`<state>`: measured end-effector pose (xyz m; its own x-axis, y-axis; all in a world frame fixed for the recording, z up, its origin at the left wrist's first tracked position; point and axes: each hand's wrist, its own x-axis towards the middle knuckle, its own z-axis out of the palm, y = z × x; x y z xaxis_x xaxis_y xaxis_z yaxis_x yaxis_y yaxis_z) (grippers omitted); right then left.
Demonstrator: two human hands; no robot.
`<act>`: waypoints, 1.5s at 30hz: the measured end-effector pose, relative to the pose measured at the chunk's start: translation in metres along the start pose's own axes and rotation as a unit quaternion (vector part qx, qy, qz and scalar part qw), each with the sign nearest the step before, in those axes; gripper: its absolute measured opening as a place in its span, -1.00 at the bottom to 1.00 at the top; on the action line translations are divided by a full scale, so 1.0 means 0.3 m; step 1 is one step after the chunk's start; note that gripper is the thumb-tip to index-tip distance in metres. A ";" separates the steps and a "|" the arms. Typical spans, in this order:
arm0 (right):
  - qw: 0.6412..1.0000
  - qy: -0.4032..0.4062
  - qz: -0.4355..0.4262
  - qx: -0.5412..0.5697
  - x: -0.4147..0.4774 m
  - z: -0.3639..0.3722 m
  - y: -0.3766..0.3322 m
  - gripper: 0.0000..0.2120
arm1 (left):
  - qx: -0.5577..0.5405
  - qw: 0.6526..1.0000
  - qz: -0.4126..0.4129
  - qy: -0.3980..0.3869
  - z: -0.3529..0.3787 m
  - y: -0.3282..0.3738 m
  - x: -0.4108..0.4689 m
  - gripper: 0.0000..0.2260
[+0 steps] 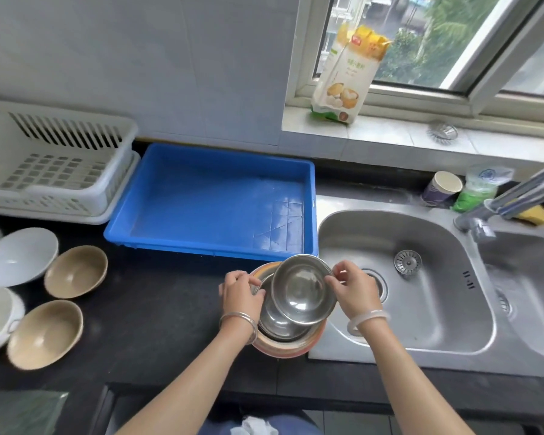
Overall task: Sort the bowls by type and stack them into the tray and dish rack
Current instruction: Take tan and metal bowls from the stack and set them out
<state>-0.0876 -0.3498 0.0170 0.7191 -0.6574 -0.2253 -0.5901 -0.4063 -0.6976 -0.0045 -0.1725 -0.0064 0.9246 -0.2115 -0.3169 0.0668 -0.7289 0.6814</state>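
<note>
The right hand (350,288) pinches the rim of the top steel bowl (302,290), tilted over the stack (277,328) by the sink (390,233). The left hand (241,293) grips the stack's rim. Beyond, the blue tray (214,254) and dish rack (54,171) hold no bowls. 2 tan bowls (76,271) and the white bowls (19,255) sit far left on the worktop (157,309). Sorting looks barely begun.

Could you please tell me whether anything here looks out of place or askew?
The round metal sink strainer lies loose on the steel sink basin, beside its drain rather than in it. The top stainless steel bowl sits tilted on its stack, but only because the right hand pinches its rim.
</note>
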 end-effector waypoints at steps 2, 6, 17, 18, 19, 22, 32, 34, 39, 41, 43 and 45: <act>1.000 0.003 0.006 0.015 -0.007 -0.009 0.004 -0.76 | 0.004 1.000 0.003 0.014 0.002 0.006 -0.005 -0.96; 0.999 0.007 0.017 0.039 -0.019 -0.022 0.012 -0.76 | 0.013 1.000 0.011 -0.019 -0.010 0.020 -0.006 -0.98; 0.998 0.020 0.016 0.063 -0.017 -0.072 -0.003 -0.85 | -0.050 0.999 0.000 -0.006 -0.062 0.028 -0.021 -0.94; 0.997 0.017 0.011 0.069 -0.015 -0.076 -0.011 -0.86 | -0.063 0.998 -0.002 0.001 -0.074 0.026 -0.023 -0.93; 0.997 0.013 0.006 0.079 -0.013 -0.077 -0.021 -0.86 | -0.075 0.997 -0.004 0.008 -0.088 0.024 -0.025 -0.91; 0.994 0.000 -0.008 0.107 -0.001 -0.072 -0.058 -0.90 | -0.116 0.993 -0.017 0.029 -0.132 0.012 -0.033 -0.88; 0.988 -0.078 -0.051 0.124 0.051 0.082 -0.206 -0.92 | -0.209 0.962 -0.120 0.130 -0.317 -0.181 -0.066 -0.87; 0.986 -0.101 -0.057 0.118 0.058 0.142 -0.244 -0.90 | -0.224 0.950 -0.150 0.155 -0.351 -0.243 -0.081 -0.87; 0.977 -0.173 -0.065 0.106 0.063 0.344 -0.357 -0.95 | -0.265 0.913 -0.226 0.215 -0.413 -0.412 -0.133 -0.85; 0.969 -0.212 -0.060 0.110 0.055 0.431 -0.403 -0.95 | -0.275 0.898 -0.253 0.233 -0.432 -0.473 -0.153 -0.84; 0.965 -0.237 -0.067 0.089 0.048 0.512 -0.442 -0.95 | -0.283 0.886 -0.271 0.246 -0.447 -0.524 -0.165 -0.84; 0.963 -0.250 -0.071 0.067 0.040 0.587 -0.474 -0.95 | -0.289 0.878 -0.286 0.253 -0.461 -0.569 -0.169 -0.84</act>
<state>0.0696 -0.1881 -0.0062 0.8961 -0.1991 -0.3967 -0.4434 -0.3623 -0.8198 -0.0109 0.0527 -0.0155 0.7156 0.5050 -0.4827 0.6190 -0.1380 0.7732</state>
